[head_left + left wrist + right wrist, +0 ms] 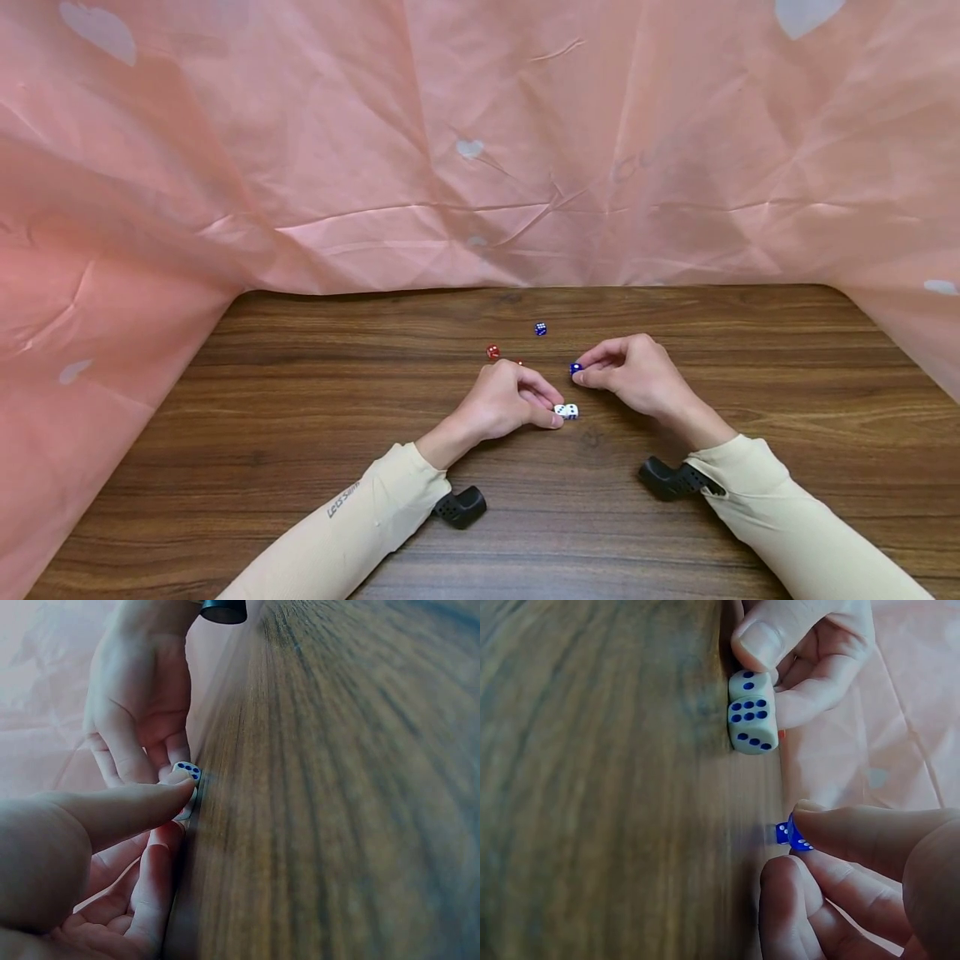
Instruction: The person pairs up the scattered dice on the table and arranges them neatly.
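Right grip (pixel 641 377) pinches blue die (pixel 575 368) at wooden tabletop (pixel 322 375), pink cloth (pixel 360 150) behind.

Held blue die (pixel 575 368) partly hidden; second red die (pixel 521 363) mostly.

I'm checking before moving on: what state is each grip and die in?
left grip: pinching left white die
right grip: pinching near blue die
left white die: pinched, against right white die
right white die: touching left white die
near blue die: pinched, table contact unclear
far blue die: loose on table
left red die: loose on table
right red die: mostly hidden by left grip
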`<state>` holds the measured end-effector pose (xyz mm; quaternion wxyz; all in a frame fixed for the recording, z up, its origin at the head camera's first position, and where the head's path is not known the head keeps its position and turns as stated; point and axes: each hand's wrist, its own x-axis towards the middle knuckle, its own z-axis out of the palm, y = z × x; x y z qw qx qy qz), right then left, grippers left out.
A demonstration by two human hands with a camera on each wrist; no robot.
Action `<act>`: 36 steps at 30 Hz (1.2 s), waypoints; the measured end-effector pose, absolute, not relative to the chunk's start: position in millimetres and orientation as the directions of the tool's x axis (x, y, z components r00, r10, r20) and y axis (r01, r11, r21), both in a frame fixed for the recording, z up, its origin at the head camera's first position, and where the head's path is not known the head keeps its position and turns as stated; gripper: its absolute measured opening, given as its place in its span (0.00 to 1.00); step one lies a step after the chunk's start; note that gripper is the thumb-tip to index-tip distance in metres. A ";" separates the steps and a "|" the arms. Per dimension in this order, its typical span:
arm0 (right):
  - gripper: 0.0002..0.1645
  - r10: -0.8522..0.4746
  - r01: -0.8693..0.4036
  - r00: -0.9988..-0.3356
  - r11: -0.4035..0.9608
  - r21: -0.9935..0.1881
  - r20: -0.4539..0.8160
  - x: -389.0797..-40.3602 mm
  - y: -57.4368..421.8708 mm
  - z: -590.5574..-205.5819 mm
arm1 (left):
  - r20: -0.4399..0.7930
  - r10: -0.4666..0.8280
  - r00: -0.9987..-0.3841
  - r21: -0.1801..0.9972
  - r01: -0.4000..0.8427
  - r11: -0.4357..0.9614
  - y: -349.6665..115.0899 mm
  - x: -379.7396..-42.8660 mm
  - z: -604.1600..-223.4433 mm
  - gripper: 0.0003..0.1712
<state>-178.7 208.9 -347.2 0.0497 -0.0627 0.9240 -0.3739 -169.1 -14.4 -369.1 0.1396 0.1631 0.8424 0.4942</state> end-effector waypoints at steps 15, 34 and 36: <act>0.12 -0.163 -0.082 -0.985 0.711 -0.699 -0.051 -175.6 210.8 -350.0 | -0.064 0.418 -0.906 0.866 0.158 0.474 -14.1 -169.2 -369.2 0.11; 0.10 -0.171 -0.117 -0.985 0.745 -0.657 -0.018 -171.4 203.3 -352.3 | -0.067 0.420 -0.905 0.875 0.149 0.460 -15.3 -169.0 -369.0 0.11; 0.10 -0.170 -0.120 -0.985 0.751 -0.649 -0.015 -171.2 203.1 -352.2 | -0.067 0.421 -0.904 0.876 0.148 0.458 -15.1 -169.1 -369.0 0.11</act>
